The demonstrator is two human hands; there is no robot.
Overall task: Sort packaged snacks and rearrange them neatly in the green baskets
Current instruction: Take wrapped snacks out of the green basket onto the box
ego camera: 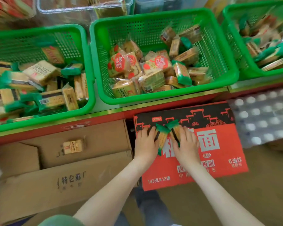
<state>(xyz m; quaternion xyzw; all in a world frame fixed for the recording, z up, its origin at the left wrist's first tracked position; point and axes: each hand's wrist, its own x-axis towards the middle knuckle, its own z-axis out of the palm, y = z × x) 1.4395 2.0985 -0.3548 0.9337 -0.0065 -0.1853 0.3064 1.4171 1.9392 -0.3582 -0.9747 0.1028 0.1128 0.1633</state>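
Three green baskets stand in a row on a shelf: the left basket (87,51), the middle basket (225,62) and the right basket (227,30), all holding loose snack packs. Below them lies a red and black carton (219,144). On its top my left hand (146,142) presses a green-ended cracker pack (162,137), and my right hand (185,142) lies on a second green-ended pack (174,129). The two packs touch, angled towards each other. Red-labelled packs (119,62) and green-ended packs (181,72) are mixed in the middle basket.
A brown cardboard box (55,185) sits open at the lower left with one snack pack (73,146) inside. Clear plastic bins (82,7) stand behind the baskets. A wrapped bundle of bottles (265,115) lies right of the carton. The shelf's red edge (104,119) runs under the baskets.
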